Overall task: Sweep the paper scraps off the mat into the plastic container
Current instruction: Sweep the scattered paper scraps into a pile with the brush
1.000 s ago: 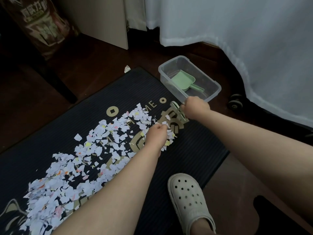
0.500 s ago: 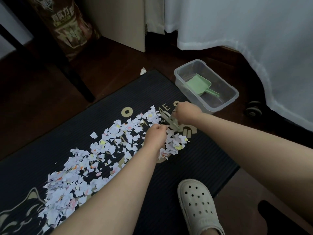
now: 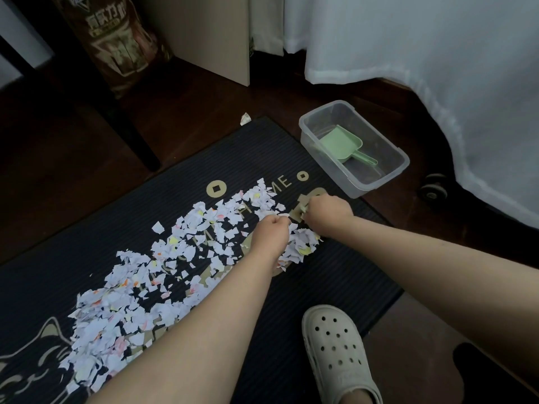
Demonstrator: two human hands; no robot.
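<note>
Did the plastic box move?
No. The box sits by the same corner of the mat, just past the small gold coin, as before. Only the camera shifted.

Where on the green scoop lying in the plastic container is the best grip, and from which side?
Take the green scoop by its narrow handle, coming down from above: the walls of the plastic container close off every side, and the handle points toward the container's near right end, clear of the wide pan.
</note>
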